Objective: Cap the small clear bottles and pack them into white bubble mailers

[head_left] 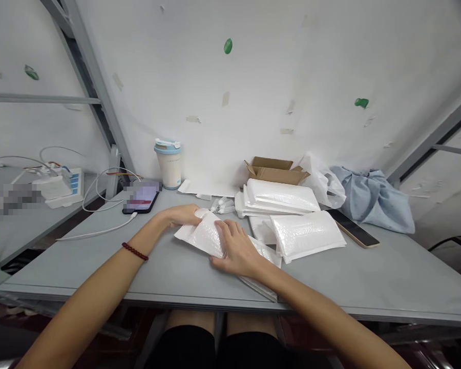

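A white padded bubble mailer (203, 236) lies slanted on the desk between my hands. My left hand (185, 215) is at its far left end, with the fingertips hidden by the mailer and the hand closed at that edge. Across the mailer's right part, my right hand (236, 248) grips it, thumb on the near side and fingers curled over the top. More flat mailers (259, 288) lie under and beside my right wrist. To the right rests a plumper bubble mailer (307, 233), and behind it is a stack of mailers (282, 197). Several small white items (223, 205) lie behind my hands.
An open cardboard box (278, 171), a white plastic bag (322, 182) and a blue cloth bundle (372, 197) stand along the wall. A dark phone (353, 228) lies at right. At left are a lidded cup (169, 164), a charging phone (142, 199) and a power strip (67, 189).
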Motion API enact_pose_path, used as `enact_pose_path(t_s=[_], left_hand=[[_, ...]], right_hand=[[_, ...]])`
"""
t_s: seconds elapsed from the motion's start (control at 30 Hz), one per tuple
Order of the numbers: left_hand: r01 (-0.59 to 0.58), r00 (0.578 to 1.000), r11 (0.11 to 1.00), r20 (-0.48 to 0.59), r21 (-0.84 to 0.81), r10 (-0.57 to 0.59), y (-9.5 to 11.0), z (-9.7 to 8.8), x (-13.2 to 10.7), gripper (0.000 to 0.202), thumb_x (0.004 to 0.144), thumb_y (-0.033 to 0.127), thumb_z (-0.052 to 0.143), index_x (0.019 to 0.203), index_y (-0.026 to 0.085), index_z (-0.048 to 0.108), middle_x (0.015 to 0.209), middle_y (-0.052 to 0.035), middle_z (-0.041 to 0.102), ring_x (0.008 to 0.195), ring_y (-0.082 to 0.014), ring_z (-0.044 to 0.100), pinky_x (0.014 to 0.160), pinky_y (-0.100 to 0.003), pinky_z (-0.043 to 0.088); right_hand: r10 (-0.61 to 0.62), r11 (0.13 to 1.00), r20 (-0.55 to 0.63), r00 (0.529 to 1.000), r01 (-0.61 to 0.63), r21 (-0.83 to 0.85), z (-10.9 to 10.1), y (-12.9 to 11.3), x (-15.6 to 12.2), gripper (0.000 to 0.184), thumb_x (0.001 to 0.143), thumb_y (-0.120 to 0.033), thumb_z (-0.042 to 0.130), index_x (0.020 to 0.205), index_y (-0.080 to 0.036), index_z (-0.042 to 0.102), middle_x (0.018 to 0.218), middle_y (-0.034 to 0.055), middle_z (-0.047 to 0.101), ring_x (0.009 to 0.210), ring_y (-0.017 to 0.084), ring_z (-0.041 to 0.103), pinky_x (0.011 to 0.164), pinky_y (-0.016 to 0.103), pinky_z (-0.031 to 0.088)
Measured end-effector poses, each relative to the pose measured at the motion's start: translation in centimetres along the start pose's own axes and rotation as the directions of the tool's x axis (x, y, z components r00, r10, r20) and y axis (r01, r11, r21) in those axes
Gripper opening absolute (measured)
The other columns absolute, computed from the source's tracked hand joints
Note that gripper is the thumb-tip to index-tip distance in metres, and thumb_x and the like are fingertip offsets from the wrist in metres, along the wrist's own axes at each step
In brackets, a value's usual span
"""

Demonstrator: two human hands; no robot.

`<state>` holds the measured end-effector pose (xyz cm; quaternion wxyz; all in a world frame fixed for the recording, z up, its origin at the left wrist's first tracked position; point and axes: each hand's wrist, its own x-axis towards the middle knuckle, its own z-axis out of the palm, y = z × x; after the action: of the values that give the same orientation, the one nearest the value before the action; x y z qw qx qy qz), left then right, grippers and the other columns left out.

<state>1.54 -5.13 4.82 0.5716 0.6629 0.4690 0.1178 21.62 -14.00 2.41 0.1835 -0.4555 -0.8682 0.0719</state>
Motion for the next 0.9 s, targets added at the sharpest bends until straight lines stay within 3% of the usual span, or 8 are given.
enact_pose_path(t_s=[0.13, 0.2, 0.3, 0.37, 0.5, 0.73, 0.83, 0.9], left_hand=[[-0.024, 0.982, 1.0, -0.186, -0.004, 0.023, -0.6, 0.1, 1.3, 0.026, 0.058, 0.04, 0.07, 0.06, 0.015, 0.061, 0.054, -0.0013, 0.059, 0.048, -0.013, 0.051, 0.041, -0.021, 0.034], [-0.088, 0.933, 0.996, -0.35, 0.01, 0.086, -1.3, -0.4, 2.1, 0.032, 0.066, 0.047, 0.062, 0.064, 0.015, 0.06, 0.058, -0.0028, 0.06, 0.049, -0.0136, 0.051, 0.044, -0.022, 0.036], [-0.135, 0.714, 0.961, -0.648, 0.242, 0.264, -2.7, -1.3, 3.6, 0.03, 0.076, 0.042, 0.051, 0.077, 0.015, 0.062, 0.075, -0.0081, 0.064, 0.068, -0.0195, 0.058, 0.062, -0.03, 0.046], [-0.09, 0.602, 0.847, -0.648, 0.525, 0.466, -3.5, -1.7, 4.7, 0.027, 0.074, 0.031, 0.052, 0.093, 0.015, 0.062, 0.105, -0.0121, 0.062, 0.099, -0.0254, 0.054, 0.082, -0.036, 0.044], [-0.049, 0.673, 0.653, -0.458, 0.756, 0.581, -4.2, -1.6, 6.1, 0.046, 0.077, 0.016, 0.045, 0.122, 0.02, 0.05, 0.135, -0.0093, 0.046, 0.123, -0.0276, 0.033, 0.097, -0.041, 0.032], [-0.015, 0.736, 0.589, -0.389, 0.808, 0.554, -3.6, -1.6, 5.5, 0.035, 0.079, 0.013, 0.044, 0.111, 0.016, 0.059, 0.104, -0.0123, 0.063, 0.103, -0.0263, 0.047, 0.088, -0.036, 0.037], [-0.012, 0.709, 0.649, -0.452, 0.761, 0.542, -3.1, -2.0, 4.3, 0.035, 0.076, 0.018, 0.05, 0.109, 0.015, 0.06, 0.102, -0.0128, 0.063, 0.103, -0.0271, 0.049, 0.087, -0.036, 0.039], [-0.054, 0.632, 0.759, -0.566, 0.649, 0.529, -2.3, -2.2, 3.3, 0.04, 0.074, 0.022, 0.054, 0.113, 0.015, 0.058, 0.1, -0.0114, 0.064, 0.098, -0.0255, 0.053, 0.087, -0.037, 0.041]], right_hand=[[0.106, 0.994, -0.02, 0.994, -0.107, -0.014, 0.1, 0.4, 0.3, 0.067, 0.069, -0.035, 0.059, 0.128, -0.013, 0.037, 0.116, 0.0142, 0.047, 0.104, 0.029, 0.043, 0.088, 0.042, 0.038], [0.146, 0.989, -0.028, 0.989, -0.147, -0.019, 0.2, 0.7, 0.4, 0.065, 0.069, -0.033, 0.06, 0.127, -0.012, 0.039, 0.116, 0.0143, 0.047, 0.105, 0.029, 0.043, 0.088, 0.041, 0.038], [0.167, 0.986, -0.034, 0.985, -0.168, -0.011, 0.3, 0.9, 0.5, 0.062, 0.068, -0.033, 0.062, 0.124, -0.014, 0.042, 0.116, 0.0133, 0.048, 0.106, 0.029, 0.043, 0.089, 0.041, 0.038], [0.159, 0.987, -0.033, 0.987, -0.159, 0.013, 0.4, 1.0, 0.6, 0.061, 0.068, -0.032, 0.062, 0.124, -0.015, 0.042, 0.117, 0.0127, 0.048, 0.107, 0.028, 0.043, 0.09, 0.041, 0.037], [0.152, 0.986, -0.044, 0.987, -0.148, 0.077, 0.4, 1.2, 0.7, 0.066, 0.069, -0.029, 0.064, 0.128, -0.014, 0.037, 0.123, 0.014, 0.047, 0.112, 0.028, 0.041, 0.094, 0.041, 0.036], [0.173, 0.974, -0.05, 0.984, -0.164, 0.155, 0.0, 1.3, 0.8, 0.061, 0.07, -0.025, 0.063, 0.125, -0.017, 0.038, 0.119, 0.0106, 0.053, 0.109, 0.027, 0.046, 0.09, 0.04, 0.039], [0.19, 0.969, -0.051, 0.981, -0.179, 0.169, -0.1, 1.3, 0.8, 0.059, 0.071, -0.024, 0.061, 0.125, -0.017, 0.038, 0.118, 0.0108, 0.054, 0.108, 0.027, 0.047, 0.089, 0.04, 0.039], [0.205, 0.969, -0.05, 0.977, -0.195, 0.152, -0.2, 1.3, 0.8, 0.06, 0.071, -0.025, 0.06, 0.126, -0.016, 0.038, 0.119, 0.0117, 0.052, 0.109, 0.028, 0.046, 0.089, 0.04, 0.039]])
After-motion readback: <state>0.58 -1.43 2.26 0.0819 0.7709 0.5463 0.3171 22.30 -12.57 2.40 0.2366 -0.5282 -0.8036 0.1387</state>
